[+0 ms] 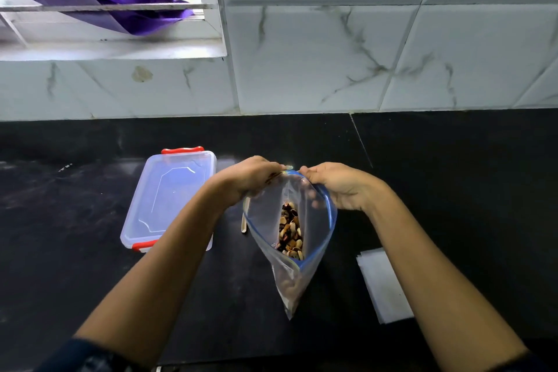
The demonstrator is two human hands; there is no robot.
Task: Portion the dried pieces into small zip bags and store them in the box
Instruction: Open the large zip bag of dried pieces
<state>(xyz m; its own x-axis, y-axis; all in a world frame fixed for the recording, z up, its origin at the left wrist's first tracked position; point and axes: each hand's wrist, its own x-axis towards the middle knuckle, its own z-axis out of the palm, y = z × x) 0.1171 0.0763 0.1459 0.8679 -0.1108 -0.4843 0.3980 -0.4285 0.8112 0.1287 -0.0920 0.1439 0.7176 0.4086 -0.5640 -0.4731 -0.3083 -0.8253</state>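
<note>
Bag: zip bag (pixel 314 214) mid-frame, mouth open, dried pieces (pixel 290 231) inside.
Grip: left hand (pixel 250 180) and right hand (pixel 338 186) each pinch the rim.
Box: box (pixel 169 199) lidded, centre left on table (pixel 90 251).
Advice: keep mouth upward; spill likely if tipped.

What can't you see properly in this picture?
- Head view: the box keeps its lid on and the left forearm covers its near corner, so its contents stay unknown.
- The stick beside the zip bag is mostly hidden behind the bag.
- The left hand fingertips are blurred.
</note>
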